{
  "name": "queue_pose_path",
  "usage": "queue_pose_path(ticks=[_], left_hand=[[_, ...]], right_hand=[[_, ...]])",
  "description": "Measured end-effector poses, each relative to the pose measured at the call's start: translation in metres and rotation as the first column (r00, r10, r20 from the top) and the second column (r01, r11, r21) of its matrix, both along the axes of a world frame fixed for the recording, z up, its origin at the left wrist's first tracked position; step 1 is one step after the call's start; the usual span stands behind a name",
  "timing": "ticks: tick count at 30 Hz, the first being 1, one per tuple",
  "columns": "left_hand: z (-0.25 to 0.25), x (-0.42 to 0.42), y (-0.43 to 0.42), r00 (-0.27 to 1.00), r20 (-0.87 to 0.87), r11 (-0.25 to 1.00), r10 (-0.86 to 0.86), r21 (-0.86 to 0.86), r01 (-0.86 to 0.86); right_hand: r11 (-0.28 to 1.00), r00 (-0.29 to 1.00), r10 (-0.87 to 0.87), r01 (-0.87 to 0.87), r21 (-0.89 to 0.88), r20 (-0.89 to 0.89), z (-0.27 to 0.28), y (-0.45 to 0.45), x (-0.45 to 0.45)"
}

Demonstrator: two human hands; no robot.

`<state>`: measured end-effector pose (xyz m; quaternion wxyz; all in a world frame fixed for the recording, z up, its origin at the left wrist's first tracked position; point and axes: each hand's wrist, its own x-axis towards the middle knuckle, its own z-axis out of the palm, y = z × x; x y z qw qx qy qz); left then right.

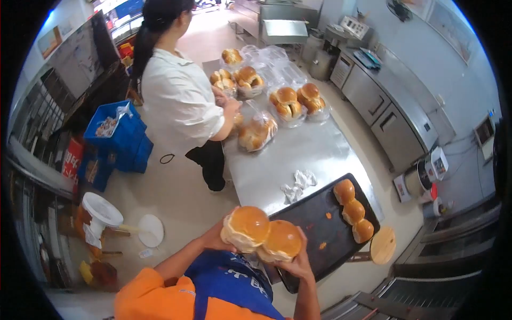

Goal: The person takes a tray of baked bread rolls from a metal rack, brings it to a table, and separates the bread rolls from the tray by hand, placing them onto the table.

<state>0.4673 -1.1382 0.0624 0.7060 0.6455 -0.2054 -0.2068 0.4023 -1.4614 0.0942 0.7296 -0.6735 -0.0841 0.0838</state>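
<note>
Two joined golden buns (pixel 262 233) are held up in front of my chest, over the near end of the steel table. My left hand (pixel 215 238) grips their left side, its fingers partly hidden behind the bread. On the right side my right hand (pixel 300 262) is closed round the other bun. Just beyond, a black baking tray (pixel 306 234) lies on the table, with a row of three joined buns (pixel 353 211) along its right side and a few crumbs. Crumpled white paper or plastic (pixel 298 185) lies beside the tray.
A co-worker in a white shirt (pixel 178 98) stands at the table's left side, hands at bagged buns (pixel 257 133). More bagged buns (pixel 288 104) stand on the steel table (pixel 256 178). Blue crates (pixel 120 136) stand at left, a round wooden stool (pixel 383 245) at right.
</note>
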Motion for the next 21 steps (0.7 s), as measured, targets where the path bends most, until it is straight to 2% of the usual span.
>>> queue_pose_path(ticks=[2,5,6,8,9,11,13,15,18,19,21], left_hand=[[-0.029,-0.022,0.032,0.981,-0.173,0.994,0.088,-0.051,-0.098],[-0.049,-0.047,0.076,0.921,-0.224,0.939,0.319,-0.054,-0.339],[-0.048,-0.055,0.095,0.888,-0.218,0.906,0.404,-0.039,-0.422],[-0.036,-0.068,0.134,0.802,-0.201,0.817,0.563,-0.015,-0.577],[-0.03,-0.071,0.157,0.75,-0.125,0.758,0.649,0.028,-0.651],[-0.015,-0.075,0.203,0.635,0.033,0.63,0.772,0.103,-0.77],[-0.002,-0.072,0.254,0.525,0.101,0.522,0.845,0.053,-0.851],[0.037,-0.065,0.3,0.394,0.173,0.393,0.903,0.042,-0.919],[0.054,-0.064,0.35,0.234,0.127,0.23,0.964,0.043,-0.972],[0.043,-0.067,0.37,0.196,0.191,0.19,0.962,0.052,-0.98],[0.042,-0.052,0.392,0.029,0.294,0.017,0.955,0.042,-0.999]], right_hand=[[0.995,0.992,0.09,-0.086,0.046,-0.093,-0.004,0.029,0.02],[0.959,0.952,0.282,-0.28,0.036,-0.123,-0.041,0.076,0.053],[0.941,0.93,0.336,-0.322,0.107,-0.152,-0.045,0.1,0.065],[0.891,0.882,0.454,-0.451,0.047,-0.127,-0.039,0.153,0.091],[0.872,0.853,0.489,-0.471,0.135,-0.18,-0.039,0.186,0.102],[0.804,0.789,0.595,-0.586,0.104,-0.151,-0.035,0.247,0.129],[0.719,0.712,0.695,-0.689,0.096,-0.095,-0.026,0.319,0.161],[0.631,0.631,0.776,-0.776,0.02,-0.022,-0.014,0.393,0.199],[0.471,0.469,0.882,-0.882,-0.033,0.041,0.005,0.493,0.257],[0.393,0.394,0.919,-0.917,0.074,0.01,0.015,0.528,0.275],[0.249,0.252,0.967,-0.964,0.094,0.027,0.03,0.59,0.311]])
